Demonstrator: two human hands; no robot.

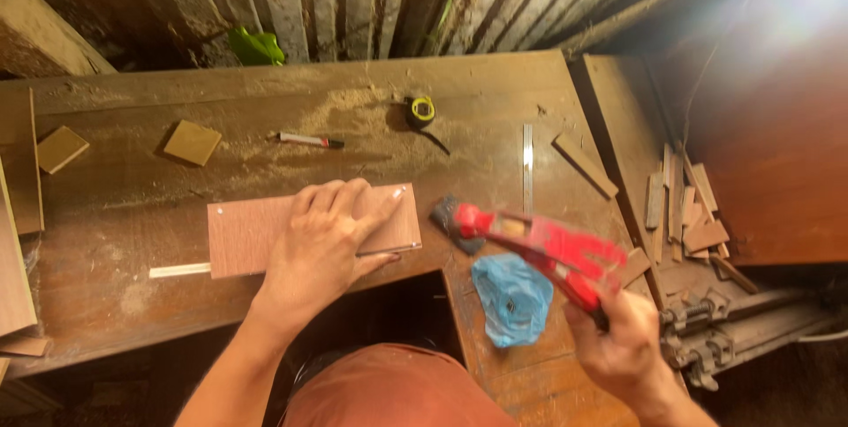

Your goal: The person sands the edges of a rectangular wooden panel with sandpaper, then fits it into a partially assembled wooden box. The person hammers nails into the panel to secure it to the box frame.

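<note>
Pressing down flat, our left hand [322, 246] lies on a reddish board [256, 233] with its fingers spread out and not gripping. The board lies flat on the bench [132, 206], near the front edge, and our hand covers its right half. A thin pale strip [179, 270] pokes out from under the board on its left side.

Our right hand [623, 347] is wrapped tight around the handle of a red tool [539, 246]. The tool's dark nose is just beside the right end of the board. We cannot tell if it touches the board. A blue bag [511, 299] lies under the tool on the bench.

Farther back we see a tape measure [421, 110], a pen [309, 139], a metal ruler [527, 171] and two small wood squares [193, 142]. Wood scraps [689, 211] are piled off to the right.
</note>
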